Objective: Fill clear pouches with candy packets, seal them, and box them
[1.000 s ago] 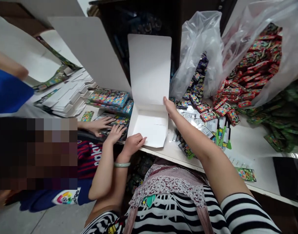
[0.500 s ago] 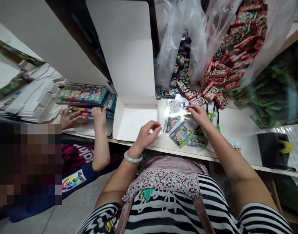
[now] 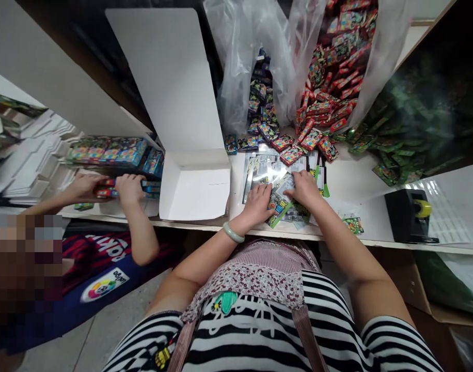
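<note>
My left hand [image 3: 257,204] lies with its fingers stretched out over the left side of a loose pile of printed clear plastic bags [image 3: 259,173]. On the pile's right side rests my right hand [image 3: 305,188], thumb and fingers apart, touching a bag with green and black print [image 3: 280,205]. Just beyond the bags are small red candy boxes [image 3: 292,154] and purple ones [image 3: 267,132]. An open white carton [image 3: 193,194] with its lid raised stands left of my left hand.
Plastic sacks spill red boxes [image 3: 337,93] and purple boxes at the back; green boxes [image 3: 391,139] heap at right. A black tape dispenser [image 3: 407,214] stands near the front edge. At left, another person's hands [image 3: 130,188] hold small boxes beside stacked boxes [image 3: 105,151].
My left hand has moved right from beside the carton onto the bags. My right hand has come lower onto the pile. The view has shifted right, and the other person's hands now grip boxes.
</note>
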The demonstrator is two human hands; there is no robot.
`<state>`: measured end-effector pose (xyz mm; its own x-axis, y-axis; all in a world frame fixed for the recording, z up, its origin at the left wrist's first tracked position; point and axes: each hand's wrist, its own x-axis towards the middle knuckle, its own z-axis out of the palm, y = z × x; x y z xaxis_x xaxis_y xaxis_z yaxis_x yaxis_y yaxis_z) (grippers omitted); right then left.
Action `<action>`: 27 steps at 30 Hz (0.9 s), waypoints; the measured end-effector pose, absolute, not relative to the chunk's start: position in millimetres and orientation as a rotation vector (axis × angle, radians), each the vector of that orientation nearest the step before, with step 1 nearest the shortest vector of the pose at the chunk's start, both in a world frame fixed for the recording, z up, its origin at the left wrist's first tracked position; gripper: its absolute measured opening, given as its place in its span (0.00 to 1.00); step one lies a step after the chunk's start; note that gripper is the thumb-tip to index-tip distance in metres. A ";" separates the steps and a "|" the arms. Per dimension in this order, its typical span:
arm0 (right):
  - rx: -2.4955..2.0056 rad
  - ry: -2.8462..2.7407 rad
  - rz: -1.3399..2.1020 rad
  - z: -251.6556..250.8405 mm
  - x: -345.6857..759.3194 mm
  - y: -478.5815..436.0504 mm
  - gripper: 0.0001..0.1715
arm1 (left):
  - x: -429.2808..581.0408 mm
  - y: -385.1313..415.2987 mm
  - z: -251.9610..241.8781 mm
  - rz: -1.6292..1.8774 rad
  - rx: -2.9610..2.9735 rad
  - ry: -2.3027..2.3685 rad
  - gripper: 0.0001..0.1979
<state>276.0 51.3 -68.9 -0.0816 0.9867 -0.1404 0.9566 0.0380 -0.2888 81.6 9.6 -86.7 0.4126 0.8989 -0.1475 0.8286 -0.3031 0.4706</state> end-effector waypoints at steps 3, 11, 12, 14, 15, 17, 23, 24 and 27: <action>-2.038 -2.049 0.622 -53.8 289.0 58.8 0.13 | 84.8 9.9 -84.4 0.372 2.129 1.490 0.40; -1.445 -1.773 1.198 -2.4 322.1 31.3 0.16 | 79.2 30.9 -39.7 0.849 2.071 1.094 0.12; -1.403 -1.697 1.273 -0.3 323.2 28.3 0.18 | 79.3 31.3 -33.5 0.849 2.120 1.065 0.12; -1.357 -1.539 1.352 -0.1 323.6 24.4 0.21 | 81.1 28.9 -24.2 0.793 2.265 1.036 0.15; -1.340 -1.478 1.377 -1.4 322.9 23.3 0.22 | 82.7 26.5 -21.5 0.738 2.352 1.039 0.17; -1.294 -1.417 1.429 -4.4 320.1 21.8 0.23 | 85.6 21.1 -20.1 0.615 2.497 1.087 0.21; -1.271 -1.561 1.276 6.2 301.9 9.4 0.22 | 77.8 18.7 -27.1 0.708 2.371 1.178 0.13; -1.322 -1.584 1.119 10.2 298.2 4.6 0.21 | 74.3 20.3 -26.5 0.790 2.273 1.179 0.13; -1.450 -1.489 0.678 14.0 287.8 -10.7 0.32 | 67.0 25.0 -21.6 1.018 1.905 1.260 0.12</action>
